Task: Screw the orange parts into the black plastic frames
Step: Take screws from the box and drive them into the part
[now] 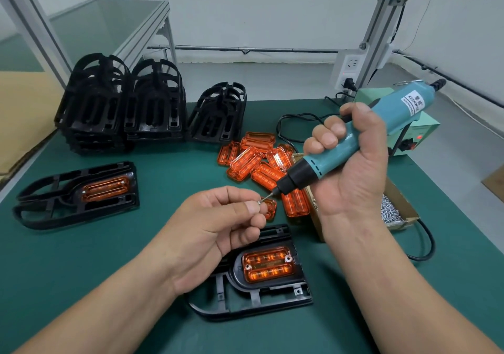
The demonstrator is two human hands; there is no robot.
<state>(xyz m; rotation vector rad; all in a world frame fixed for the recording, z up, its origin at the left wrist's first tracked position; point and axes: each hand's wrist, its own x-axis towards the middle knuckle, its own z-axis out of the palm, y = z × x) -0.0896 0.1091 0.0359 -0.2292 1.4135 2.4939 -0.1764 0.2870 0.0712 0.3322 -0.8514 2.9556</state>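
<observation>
Pinching one screw (pixel 259 202), left hand (pixel 218 224); right hand (pixel 354 171) around one screwdriver (pixel 326 164); two fitted frames (pixel 109 209) (pixel 259 296), three stacks (pixel 92 102) (pixel 155 105) (pixel 218 113).

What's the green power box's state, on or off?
On, most likely: a red indicator light glows on the front of the green power box, near its black switch. Switch position is too small to tell.

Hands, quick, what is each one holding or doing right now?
Left hand: grip pinches a small screw.
Right hand: grip wrapped around the teal electric screwdriver.
</observation>
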